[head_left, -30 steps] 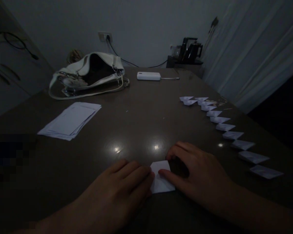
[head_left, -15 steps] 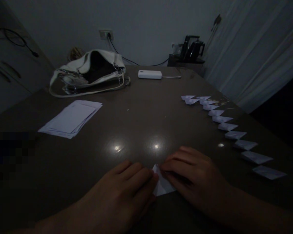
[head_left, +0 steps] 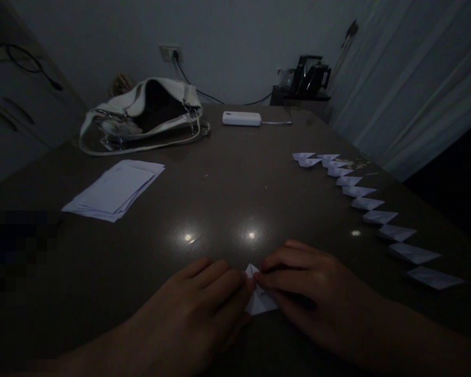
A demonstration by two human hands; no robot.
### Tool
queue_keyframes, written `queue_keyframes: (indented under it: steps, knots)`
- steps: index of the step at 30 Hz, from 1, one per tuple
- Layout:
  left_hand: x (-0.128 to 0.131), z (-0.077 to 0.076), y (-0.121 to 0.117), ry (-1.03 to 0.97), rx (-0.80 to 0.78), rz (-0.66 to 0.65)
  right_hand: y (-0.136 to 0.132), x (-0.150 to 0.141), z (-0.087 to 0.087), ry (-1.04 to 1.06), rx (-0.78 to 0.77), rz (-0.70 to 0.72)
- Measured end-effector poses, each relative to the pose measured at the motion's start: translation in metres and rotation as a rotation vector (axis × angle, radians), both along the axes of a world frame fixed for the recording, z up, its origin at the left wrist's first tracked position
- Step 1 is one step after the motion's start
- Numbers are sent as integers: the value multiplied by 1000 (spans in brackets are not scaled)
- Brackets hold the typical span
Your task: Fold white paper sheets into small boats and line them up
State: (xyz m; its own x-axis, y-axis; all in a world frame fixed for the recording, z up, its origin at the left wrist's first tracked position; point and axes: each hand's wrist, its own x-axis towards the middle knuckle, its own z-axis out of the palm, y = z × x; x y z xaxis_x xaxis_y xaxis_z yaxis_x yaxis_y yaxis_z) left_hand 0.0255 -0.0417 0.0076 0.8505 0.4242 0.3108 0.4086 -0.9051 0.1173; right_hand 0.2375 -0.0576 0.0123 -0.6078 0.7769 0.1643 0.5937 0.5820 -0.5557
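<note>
A small white sheet of paper, folded to a point at its far end, lies on the dark table in front of me. My left hand grips its left edge, thumb and forefinger closed near the tip. From the other side my right hand presses the right flap inward with its fingertips, close to the left thumb. Both palms hide the paper's outer sides. A row of folded white paper pieces runs along the right of the table. To the left lies a stack of white paper sheets.
A white handbag stands open at the back left. Behind the middle lies a white power bank with a short cable. A black kettle stands beyond the table's far right, near a pale curtain.
My right fingertips have moved slightly left and toward me, bringing the paper's right flap further in toward the middle. My left hand has stayed almost still.
</note>
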Motion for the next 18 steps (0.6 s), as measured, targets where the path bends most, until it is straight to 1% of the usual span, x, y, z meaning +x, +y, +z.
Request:
queue_keyframes:
  steps: [7, 12, 18]
  knots:
    - [-1, -2, 0, -7, -10, -8, 2, 0, -3, 44, -46, -23]
    - [-1, -2, 0, -7, 3, -25, 1, 0, -7, 52, -86, -3]
    - [-1, 0, -1, -1, -7, -18, 0, -2, -7, 63, -73, 9]
